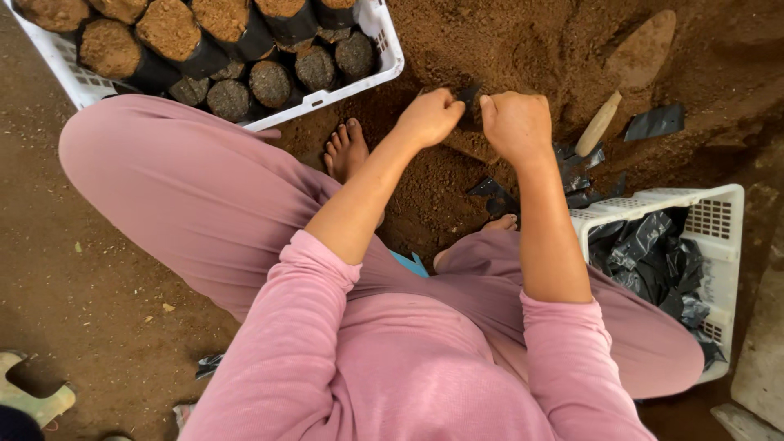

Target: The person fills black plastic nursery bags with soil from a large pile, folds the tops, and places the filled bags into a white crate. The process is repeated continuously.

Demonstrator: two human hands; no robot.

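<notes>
Pink long sleeves (408,384) lead to left hand (430,116) and right hand (516,124), both closed, pinching a small black plastic nursery bag (469,95) over the brown soil heap (523,49); filling seems underway, needing its mouth held open.

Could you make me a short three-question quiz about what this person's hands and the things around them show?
1. True or false: both hands grip a small black bag over the soil heap.
2. Which crate holds soil-filled bags?
A. the crate at upper left
B. the crate at right
3. Fill in: the tool with a wooden handle lies on the ____ side of the right hand.

Key
1. True; the left hand and right hand pinch it between them.
2. A; the right crate holds empty black bags.
3. Right.
</notes>
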